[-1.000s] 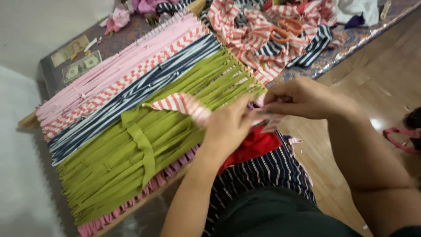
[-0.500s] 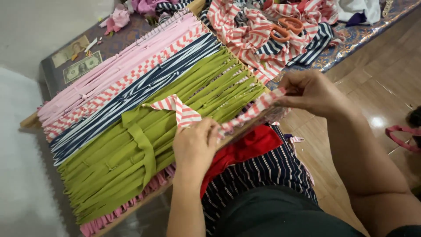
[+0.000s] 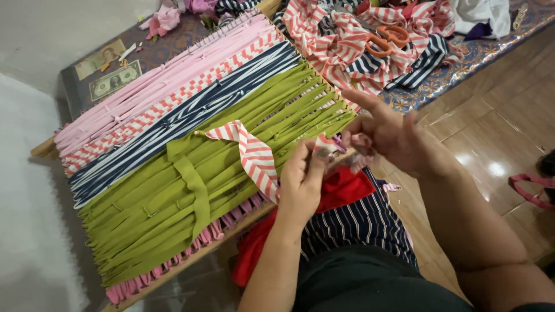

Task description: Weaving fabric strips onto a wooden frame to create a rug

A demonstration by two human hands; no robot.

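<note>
A wooden weaving frame (image 3: 46, 147) carries taut cloth strips: pink, red-and-white checked, navy striped and, nearest me, olive green (image 3: 243, 136). A red-and-white striped fabric strip (image 3: 254, 156) lies across the green strips. My left hand (image 3: 303, 182) pinches that strip's near end at the frame's front edge. My right hand (image 3: 384, 136) is just to the right, fingers spread, its fingertips touching the same strip end. Which hand bears the strip's weight is hard to tell. A loose green strip (image 3: 193, 188) crosses the green band further left.
Orange-handled scissors (image 3: 384, 37) rest on a heap of striped cloth scraps (image 3: 347, 40) at the upper right. Two banknotes (image 3: 113, 78) lie on the patterned surface at the back left. Red and navy striped cloth (image 3: 352, 214) sits in my lap. Tiled floor is at right.
The hands had drawn the striped strip out taut to the right, then came back together at the frame's front edge. The right hand has opened its fingers.
</note>
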